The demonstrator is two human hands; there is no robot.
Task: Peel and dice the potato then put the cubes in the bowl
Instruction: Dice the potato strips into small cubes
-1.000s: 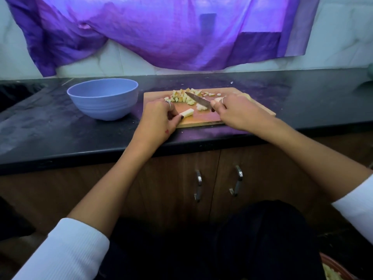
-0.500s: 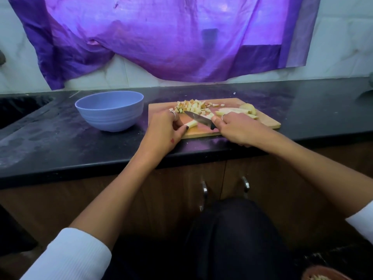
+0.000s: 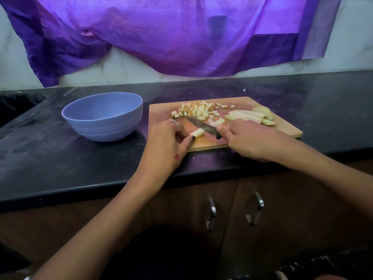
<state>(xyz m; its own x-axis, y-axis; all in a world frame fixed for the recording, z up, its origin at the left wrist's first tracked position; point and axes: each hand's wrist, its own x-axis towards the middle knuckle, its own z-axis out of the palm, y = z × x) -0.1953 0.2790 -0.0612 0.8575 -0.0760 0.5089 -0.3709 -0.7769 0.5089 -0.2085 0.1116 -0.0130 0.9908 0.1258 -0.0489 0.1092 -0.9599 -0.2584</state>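
Note:
A wooden cutting board [image 3: 286, 131] lies on the black counter. My left hand [image 3: 169, 141] pinches a pale potato stick [image 3: 198, 132] near the board's front left. My right hand [image 3: 247, 139] grips a knife [image 3: 201, 126] by its black handle, and the blade lies across the free end of the stick. A heap of diced potato cubes [image 3: 196, 111] sits at the back of the board. Several uncut potato strips [image 3: 251, 116] lie at its right. A blue bowl [image 3: 103, 116] stands left of the board, and nothing shows inside it.
A purple cloth [image 3: 171, 35] hangs on the tiled wall behind the counter. A dark sink recess [image 3: 16, 104] opens at the far left. Below the counter edge are wooden cabinet doors with two metal handles [image 3: 234, 211].
The camera has tilted down and closer, so the board sits lower in view. The blade has shifted along the stick, and both hands keep their hold.

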